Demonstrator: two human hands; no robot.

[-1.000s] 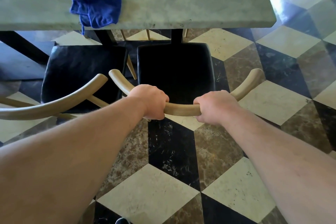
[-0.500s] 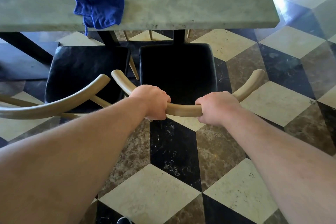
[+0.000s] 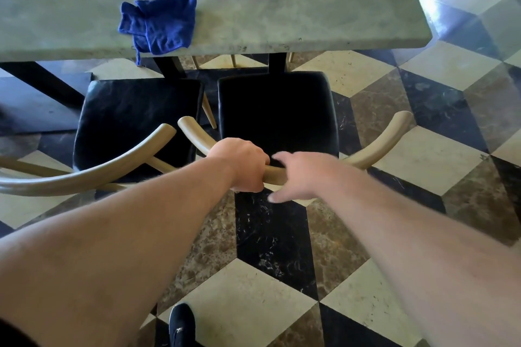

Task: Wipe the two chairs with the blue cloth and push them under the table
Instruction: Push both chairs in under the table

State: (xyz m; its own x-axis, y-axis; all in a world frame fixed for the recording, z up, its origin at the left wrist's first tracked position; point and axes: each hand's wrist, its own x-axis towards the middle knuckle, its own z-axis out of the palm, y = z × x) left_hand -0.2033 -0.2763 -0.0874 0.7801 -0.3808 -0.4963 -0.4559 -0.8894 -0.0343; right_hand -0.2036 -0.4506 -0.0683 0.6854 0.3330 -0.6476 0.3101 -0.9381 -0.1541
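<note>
Head view: left hand [image 3: 239,165] wraps the curved wooden back rail [image 3: 375,146] of the right chair [image 3: 277,110], fingers curled tight. Beside it the right hand [image 3: 298,175] is blurred, fingers spread loose over the same rail, not gripping. Both chairs stand side by side, almost wholly out from the table [image 3: 310,8]; nothing touches the left chair [image 3: 135,113]. On the tabletop the blue cloth [image 3: 160,25] lies crumpled near the edge, one corner dangling.

Judgement: frame stiff, probably light, should slide readily on the polished tile floor [image 3: 253,290]. Best hold is mid-rail with both hands, or it may swivel. Cloth limp; pinch anywhere.

Bright floor [image 3: 431,5] glare (edges seemingly soft)
</note>
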